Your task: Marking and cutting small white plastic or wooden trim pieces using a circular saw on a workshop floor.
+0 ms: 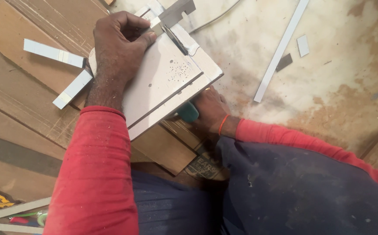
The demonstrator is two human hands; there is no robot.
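Observation:
My left hand (118, 48) presses down on a white board (167, 82) that lies on brown wooden panels, its thumb and fingers pinching a small white strip against a metal square (177, 12) at the board's far corner. My right hand (210, 111) is below the board's near edge, wrapped around a teal tool handle (188, 112); the rest of that tool is hidden under the board. Both arms wear red sleeves, and an orange band circles the right wrist.
Two short white strips (62, 69) lie on the brown panels (19, 100) at left. A long white strip (281, 48) and small offcuts (303, 45) lie on the stained floor at right. My dark trousers fill the bottom.

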